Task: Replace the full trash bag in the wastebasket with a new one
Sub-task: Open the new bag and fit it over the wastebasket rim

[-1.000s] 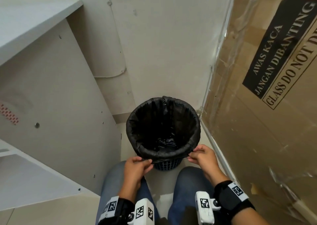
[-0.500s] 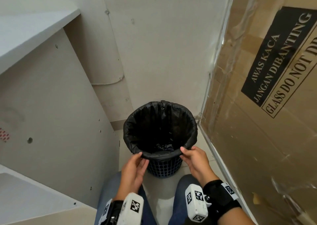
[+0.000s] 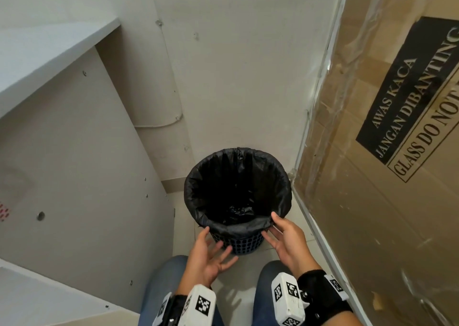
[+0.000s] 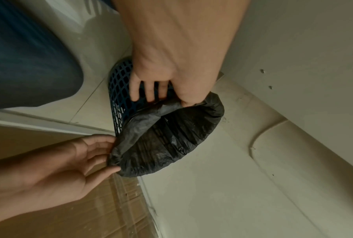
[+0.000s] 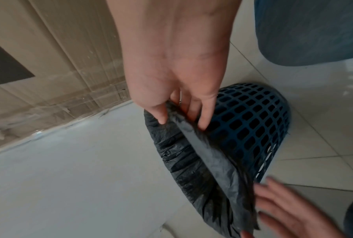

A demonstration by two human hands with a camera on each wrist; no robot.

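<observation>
A blue mesh wastebasket [image 3: 246, 243] stands on the floor by the wall, lined with a black trash bag [image 3: 238, 184] whose edge is folded down over the rim. A little crumpled black plastic lies at the bottom. My left hand [image 3: 217, 247] is at the near left side, fingers spread and straight; in the left wrist view these fingers [image 4: 147, 95] rest against the basket mesh [image 4: 118, 83] and the thumb touches the bag fold [image 4: 171, 141]. My right hand [image 3: 272, 226] is at the near right rim. Its thumb and straight fingers [image 5: 202, 124] lie either side of the bag fold [image 5: 192, 153].
A tall cardboard box [image 3: 385, 151] wrapped in clear film, labelled glass, leans close on the right. A white cabinet panel [image 3: 74, 176] closes the left side and a wall [image 3: 236, 64] is just behind the basket. My knees in jeans [image 3: 159, 288] flank the tiled floor [image 3: 238, 276].
Both hands pinched the folded bag edge at the near rim a second ago. They have since let go and their fingers have straightened, the left hand drawing back a little.
</observation>
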